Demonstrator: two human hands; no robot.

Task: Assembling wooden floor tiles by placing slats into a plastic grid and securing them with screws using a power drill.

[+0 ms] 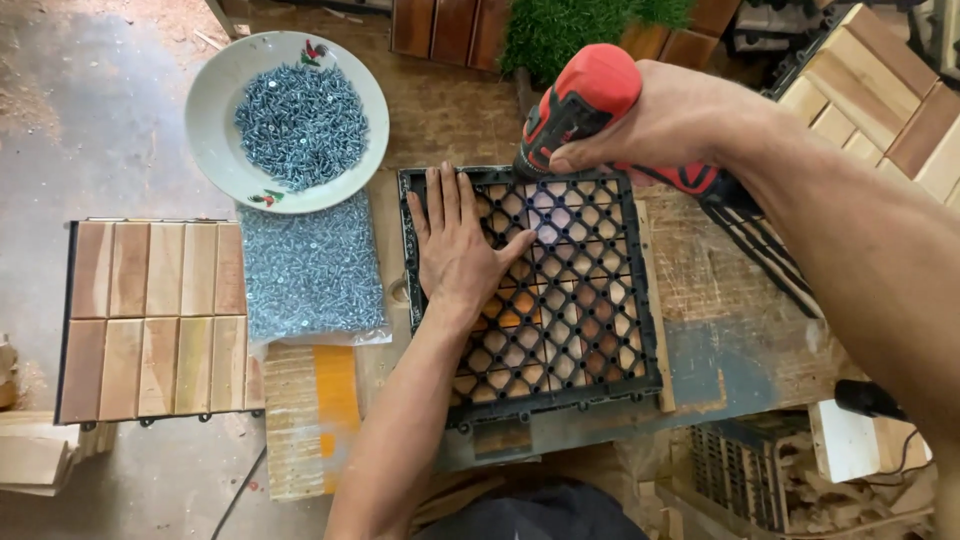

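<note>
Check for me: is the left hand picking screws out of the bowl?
No, the left hand lies flat on the black grid, apart from the bowl.

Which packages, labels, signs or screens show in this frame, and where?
Clear plastic bag of small silver screws: lies flat on the bench below the white bowl of loose screws, left of the black plastic grid tile; rectangular, see-through.
No label, sign or screen can be made out.

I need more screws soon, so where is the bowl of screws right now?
In the head view the bowl sits at the upper left, on the workbench just above the clear bag of screws and left of the black grid tile.
</note>
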